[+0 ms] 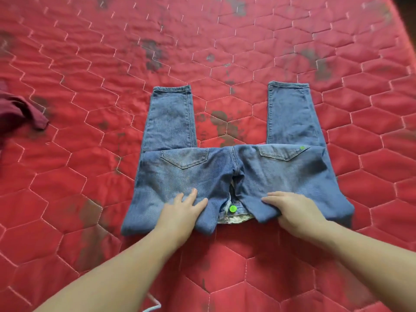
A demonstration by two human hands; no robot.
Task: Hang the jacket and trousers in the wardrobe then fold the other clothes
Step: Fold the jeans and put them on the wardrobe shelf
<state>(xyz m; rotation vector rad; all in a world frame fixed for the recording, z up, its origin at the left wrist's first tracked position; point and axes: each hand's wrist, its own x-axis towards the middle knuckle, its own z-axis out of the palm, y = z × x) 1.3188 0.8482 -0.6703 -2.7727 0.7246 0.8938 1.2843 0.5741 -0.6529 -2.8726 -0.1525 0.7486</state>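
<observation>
- At the far left edge, a dark red garment (pixel 20 113) lies crumpled on the bed, well apart from everything else.
- The bed is covered by a red quilted bedspread (pixel 225 41) stitched in hexagons, with dull grey worn patches scattered over it.
- The left hand (pixel 181 211) lies flat on the near left part of the blue jeans (pixel 236 172) — fingers straight and slightly spread, pressing on the denim; its grip holds nothing.
- The jeans lie in the middle of the bed, folded over so that the back pockets face up and the two leg ends point away from the person, set apart with bare bedspread between them.
- Between the hands, at the near edge of the jeans, the waistband shows with a bright green button (pixel 232 208).
- A small green tag (pixel 302 148) sits on the right back pocket.
- The right hand (pixel 297 210) rests on the near right part of the jeans, fingers straight on top; whether the thumb is tucked under a fold I cannot tell.
</observation>
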